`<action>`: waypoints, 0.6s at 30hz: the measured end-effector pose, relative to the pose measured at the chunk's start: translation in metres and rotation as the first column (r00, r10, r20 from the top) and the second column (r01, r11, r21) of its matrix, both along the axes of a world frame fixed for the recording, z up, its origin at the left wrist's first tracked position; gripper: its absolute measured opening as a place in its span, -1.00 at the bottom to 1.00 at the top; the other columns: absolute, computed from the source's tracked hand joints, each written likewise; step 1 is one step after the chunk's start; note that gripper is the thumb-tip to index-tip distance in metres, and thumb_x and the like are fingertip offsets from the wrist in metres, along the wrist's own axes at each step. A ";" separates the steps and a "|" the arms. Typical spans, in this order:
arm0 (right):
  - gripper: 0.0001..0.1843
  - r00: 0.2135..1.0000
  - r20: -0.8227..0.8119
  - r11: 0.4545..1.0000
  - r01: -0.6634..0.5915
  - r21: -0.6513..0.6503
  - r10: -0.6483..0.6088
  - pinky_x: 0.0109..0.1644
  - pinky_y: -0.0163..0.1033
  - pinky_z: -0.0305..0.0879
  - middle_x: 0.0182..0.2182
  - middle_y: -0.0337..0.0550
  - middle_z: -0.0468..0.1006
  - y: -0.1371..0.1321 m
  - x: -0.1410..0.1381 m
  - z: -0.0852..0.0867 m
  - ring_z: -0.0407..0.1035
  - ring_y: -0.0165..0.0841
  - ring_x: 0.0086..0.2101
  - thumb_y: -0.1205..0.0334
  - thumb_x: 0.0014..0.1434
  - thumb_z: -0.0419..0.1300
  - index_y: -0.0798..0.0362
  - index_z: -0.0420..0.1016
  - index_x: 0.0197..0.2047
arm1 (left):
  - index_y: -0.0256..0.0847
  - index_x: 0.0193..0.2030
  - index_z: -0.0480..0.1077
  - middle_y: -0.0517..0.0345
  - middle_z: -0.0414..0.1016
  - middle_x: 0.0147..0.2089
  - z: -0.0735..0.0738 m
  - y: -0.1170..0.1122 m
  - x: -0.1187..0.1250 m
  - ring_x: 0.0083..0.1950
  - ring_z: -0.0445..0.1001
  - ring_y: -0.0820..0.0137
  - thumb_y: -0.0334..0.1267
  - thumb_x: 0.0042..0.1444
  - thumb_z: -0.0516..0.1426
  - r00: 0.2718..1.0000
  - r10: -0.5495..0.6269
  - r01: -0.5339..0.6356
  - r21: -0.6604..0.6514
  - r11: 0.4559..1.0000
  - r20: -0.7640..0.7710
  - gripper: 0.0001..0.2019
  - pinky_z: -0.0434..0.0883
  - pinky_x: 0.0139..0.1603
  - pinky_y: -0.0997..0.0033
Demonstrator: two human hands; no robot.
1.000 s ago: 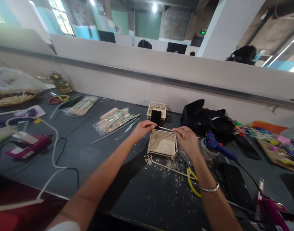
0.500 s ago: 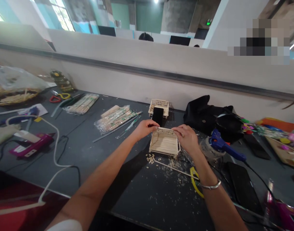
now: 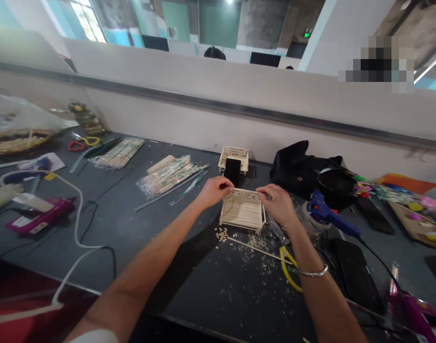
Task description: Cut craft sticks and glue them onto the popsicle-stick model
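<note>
A small model bench point(image 3: 242, 214) made of pale wooden sticks stands on the dark table between my hands. My left hand point(image 3: 214, 191) is closed in a pinch at the left end of its top back rail. At the rail's right end, my right hand point(image 3: 281, 206) has its thumb and fingers pressed together on the bench. Behind it sits a similar stick-built piece point(image 3: 243, 154), with a black phone point(image 3: 232, 170) leaning against its front. In front of the bench lie short stick cuttings point(image 3: 221, 234) and a long thin stick point(image 3: 258, 249).
Yellow-handled scissors point(image 3: 287, 274) lie by my right forearm. Beyond them are a blue glue gun point(image 3: 325, 214), a clear container point(image 3: 307, 221) and a black bag point(image 3: 292, 169). Packs of sticks point(image 3: 171, 175) lie left of centre. A white cable point(image 3: 80, 209) crosses the left side.
My right hand's fingers have shifted slightly at the rail's right end. The left hand keeps its pinch, and the bench stays in place while the view moves a little.
</note>
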State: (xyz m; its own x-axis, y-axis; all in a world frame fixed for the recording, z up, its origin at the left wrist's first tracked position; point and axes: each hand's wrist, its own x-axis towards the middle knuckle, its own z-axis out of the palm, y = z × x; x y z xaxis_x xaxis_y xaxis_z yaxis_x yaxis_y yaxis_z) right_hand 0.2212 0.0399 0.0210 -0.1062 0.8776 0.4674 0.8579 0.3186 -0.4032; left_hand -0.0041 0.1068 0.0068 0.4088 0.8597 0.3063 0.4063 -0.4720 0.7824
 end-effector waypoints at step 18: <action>-0.69 0.987 -0.159 0.998 -0.041 -0.041 0.034 -0.17 -0.22 0.41 -0.32 -0.09 0.67 0.002 0.004 0.002 0.53 -0.28 -0.29 0.35 0.09 0.03 0.02 0.63 -0.33 | -0.21 -0.40 0.53 0.16 0.55 -0.37 0.000 0.000 0.001 -0.34 0.44 0.39 -0.32 0.01 0.18 1.000 0.013 -0.013 -0.004 1.000 0.009 -0.92 0.35 -0.29 0.43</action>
State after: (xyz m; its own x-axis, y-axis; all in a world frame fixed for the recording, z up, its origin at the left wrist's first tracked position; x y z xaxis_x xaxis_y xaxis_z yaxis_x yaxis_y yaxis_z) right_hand 0.2253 0.0415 0.0234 -0.0674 0.8946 0.4417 0.7702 0.3281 -0.5470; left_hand -0.0031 0.1064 0.0064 0.3950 0.8661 0.3063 0.4048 -0.4634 0.7883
